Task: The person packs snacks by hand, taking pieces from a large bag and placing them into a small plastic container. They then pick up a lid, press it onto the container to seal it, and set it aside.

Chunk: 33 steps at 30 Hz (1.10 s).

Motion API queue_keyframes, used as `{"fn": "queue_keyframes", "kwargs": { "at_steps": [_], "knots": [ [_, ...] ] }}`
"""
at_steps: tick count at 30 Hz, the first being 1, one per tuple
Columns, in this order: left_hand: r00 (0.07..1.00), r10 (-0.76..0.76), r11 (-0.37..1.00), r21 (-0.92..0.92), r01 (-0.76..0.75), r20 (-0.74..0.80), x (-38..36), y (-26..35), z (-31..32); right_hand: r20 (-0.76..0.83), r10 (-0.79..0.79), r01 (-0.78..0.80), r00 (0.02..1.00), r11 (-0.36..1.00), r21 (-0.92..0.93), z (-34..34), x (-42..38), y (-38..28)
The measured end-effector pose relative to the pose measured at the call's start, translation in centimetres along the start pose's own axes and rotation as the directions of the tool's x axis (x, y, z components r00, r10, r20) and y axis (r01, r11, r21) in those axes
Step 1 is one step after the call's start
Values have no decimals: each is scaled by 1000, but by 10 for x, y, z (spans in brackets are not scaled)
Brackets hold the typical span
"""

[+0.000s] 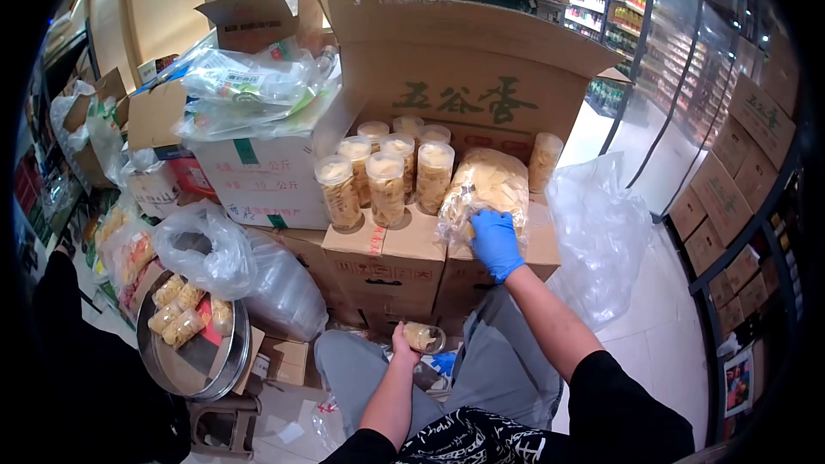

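Note:
My left hand (405, 342) is low between my knees, bare, its fingers wrapped round a clear plastic jar (423, 338). The jar lies tilted on its side, with some pale yellow flat pieces inside. My right hand (496, 243), in a blue glove, is at the near end of a big clear bag (486, 182) full of the same pale pieces. Its fingers are curled in at the bag's mouth; what they pinch is hidden. Several filled jars (385, 191) stand upright left of the bag, and one more jar (545, 162) stands to its right.
Cardboard boxes (382, 279) carry the jars and bag. A round metal pan (225, 368) at lower left holds several filled jars lying down. Plastic bags hang at left (206, 245) and right (597, 249). A person in dark clothes (94, 361) is at far left. Stacked cartons (722, 193) line the right.

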<state>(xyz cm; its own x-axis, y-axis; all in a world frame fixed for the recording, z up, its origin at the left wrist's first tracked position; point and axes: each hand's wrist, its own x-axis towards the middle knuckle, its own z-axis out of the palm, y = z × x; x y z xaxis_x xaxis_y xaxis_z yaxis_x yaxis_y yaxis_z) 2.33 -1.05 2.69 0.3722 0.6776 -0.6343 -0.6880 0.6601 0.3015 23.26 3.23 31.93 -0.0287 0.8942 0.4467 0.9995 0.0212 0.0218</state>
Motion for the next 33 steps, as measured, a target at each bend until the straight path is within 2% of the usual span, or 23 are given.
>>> {"fn": "queue_keyframes", "kwargs": {
  "at_steps": [1, 11, 13, 17, 19, 26, 29, 31, 33],
  "knots": [
    [1000, 0, 1000, -4, 0, 0, 1, -1, 0, 35, 2, -2, 999, 1000, -8, 1, 2, 1],
    [999, -11, 1000, -5, 11, 35, 8, -3, -2, 26, -31, 27, 999, 991, 134, -3, 11, 9],
    [999, -10, 1000, -18, 11, 33, 10, -4, -3, 101, -48, 24, 994, 974, 225, -6, 14, 15],
    [999, 2, 1000, -14, -1, 32, 9, -3, 4, 107, -57, 23, 993, 955, 297, -6, 16, 21],
    [1000, 3, 1000, -10, -3, 28, 8, -4, 6, 189, -53, -21, 981, 929, 369, -9, 17, 22],
    [1000, 12, 999, -37, -11, 16, 13, -7, 12, 207, -70, -19, 976, 915, 403, -19, 23, 20],
    [999, 2, 998, -61, 0, 35, 13, -7, 16, 250, -40, -73, 967, 902, 426, -25, 24, 20],
    [998, 7, 998, -61, -4, 55, 6, -3, 20, 195, 89, -179, 977, 840, 512, -35, 21, 16],
    [999, 6, 997, -73, -3, 48, 4, -2, 23, 150, 130, -193, 980, 808, 557, -32, 17, 19]
  ]
}}
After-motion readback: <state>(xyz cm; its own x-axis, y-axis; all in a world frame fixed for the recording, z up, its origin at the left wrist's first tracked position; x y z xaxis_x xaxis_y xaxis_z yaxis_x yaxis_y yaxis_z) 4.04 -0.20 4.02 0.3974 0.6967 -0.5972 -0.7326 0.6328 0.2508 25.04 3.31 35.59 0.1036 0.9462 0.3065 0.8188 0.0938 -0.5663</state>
